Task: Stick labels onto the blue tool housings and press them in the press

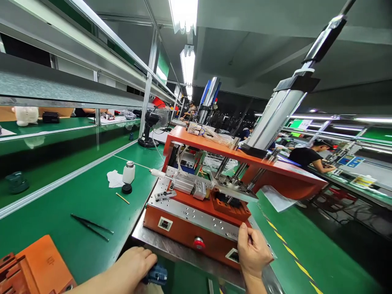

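Note:
At the lower middle, my left hand [137,263] is closed around a dark blue plastic part [157,274], just in front of the press's metal base edge. My right hand [253,250] is curled into a fist at the front right corner of the orange press [174,222]; whatever its fingers may hold is hidden. Between the hands, a red push button [199,243] sticks out of the press's front. Above the press bed, a metal plate on rods [234,185] sits over an orange fixture block [231,208] with something dark in it.
On the green bench left lie black tweezers [92,226], a small stick [122,198], a white bottle [129,173], its black cap [126,188], a tissue [115,179] and an orange fixture [39,263]. A black fan [150,126] stands behind. A co-worker [312,155] sits at right.

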A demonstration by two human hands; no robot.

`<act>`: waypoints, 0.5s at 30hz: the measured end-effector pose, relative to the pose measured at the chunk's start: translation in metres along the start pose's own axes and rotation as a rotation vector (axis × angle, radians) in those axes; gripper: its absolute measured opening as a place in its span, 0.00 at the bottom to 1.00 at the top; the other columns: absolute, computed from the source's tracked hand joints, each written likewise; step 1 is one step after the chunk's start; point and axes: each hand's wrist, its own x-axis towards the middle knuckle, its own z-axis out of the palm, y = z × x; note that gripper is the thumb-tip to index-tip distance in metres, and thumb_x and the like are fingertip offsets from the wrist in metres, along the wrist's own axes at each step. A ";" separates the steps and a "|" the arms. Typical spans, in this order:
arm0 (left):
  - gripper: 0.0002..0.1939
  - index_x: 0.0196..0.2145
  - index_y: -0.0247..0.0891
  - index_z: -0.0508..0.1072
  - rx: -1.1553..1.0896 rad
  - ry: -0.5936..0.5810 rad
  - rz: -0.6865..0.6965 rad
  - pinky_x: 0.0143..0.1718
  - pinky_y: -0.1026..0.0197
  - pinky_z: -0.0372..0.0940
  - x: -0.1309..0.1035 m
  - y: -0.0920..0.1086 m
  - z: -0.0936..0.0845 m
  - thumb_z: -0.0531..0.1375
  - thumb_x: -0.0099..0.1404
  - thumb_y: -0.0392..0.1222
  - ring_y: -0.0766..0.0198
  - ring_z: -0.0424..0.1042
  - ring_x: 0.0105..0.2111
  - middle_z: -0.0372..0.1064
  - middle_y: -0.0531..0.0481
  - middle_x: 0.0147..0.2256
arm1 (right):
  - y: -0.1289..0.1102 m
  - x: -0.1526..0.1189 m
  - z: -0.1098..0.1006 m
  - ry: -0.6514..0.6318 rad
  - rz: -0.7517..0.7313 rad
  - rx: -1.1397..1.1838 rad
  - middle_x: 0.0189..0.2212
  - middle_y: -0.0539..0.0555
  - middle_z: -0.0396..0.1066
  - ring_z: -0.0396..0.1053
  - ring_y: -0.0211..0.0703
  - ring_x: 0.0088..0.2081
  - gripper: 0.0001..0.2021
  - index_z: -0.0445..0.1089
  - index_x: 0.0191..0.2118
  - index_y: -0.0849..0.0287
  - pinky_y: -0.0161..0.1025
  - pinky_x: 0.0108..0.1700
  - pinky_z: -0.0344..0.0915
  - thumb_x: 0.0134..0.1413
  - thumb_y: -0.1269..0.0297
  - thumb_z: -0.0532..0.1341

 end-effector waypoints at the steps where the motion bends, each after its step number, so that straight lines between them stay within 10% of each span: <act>1: 0.23 0.46 0.41 0.73 -0.012 0.011 0.004 0.52 0.45 0.69 -0.002 0.001 -0.001 0.66 0.50 0.37 0.43 0.75 0.47 0.76 0.43 0.48 | 0.000 -0.001 0.000 -0.007 0.017 -0.004 0.17 0.46 0.58 0.56 0.36 0.21 0.21 0.62 0.21 0.56 0.37 0.29 0.53 0.66 0.56 0.58; 10: 0.25 0.59 0.53 0.68 -0.066 0.344 0.144 0.54 0.56 0.72 -0.011 -0.039 0.026 0.61 0.65 0.42 0.51 0.76 0.53 0.75 0.49 0.56 | -0.004 0.044 -0.015 -0.312 0.095 0.093 0.30 0.52 0.70 0.67 0.43 0.32 0.13 0.71 0.34 0.57 0.40 0.39 0.64 0.67 0.57 0.56; 15: 0.23 0.58 0.56 0.68 -0.090 0.464 0.228 0.49 0.63 0.74 0.008 -0.011 -0.011 0.64 0.66 0.50 0.54 0.80 0.49 0.78 0.54 0.53 | 0.022 0.111 0.009 -0.726 -0.074 0.034 0.50 0.60 0.74 0.64 0.57 0.56 0.15 0.74 0.48 0.58 0.54 0.59 0.61 0.53 0.66 0.66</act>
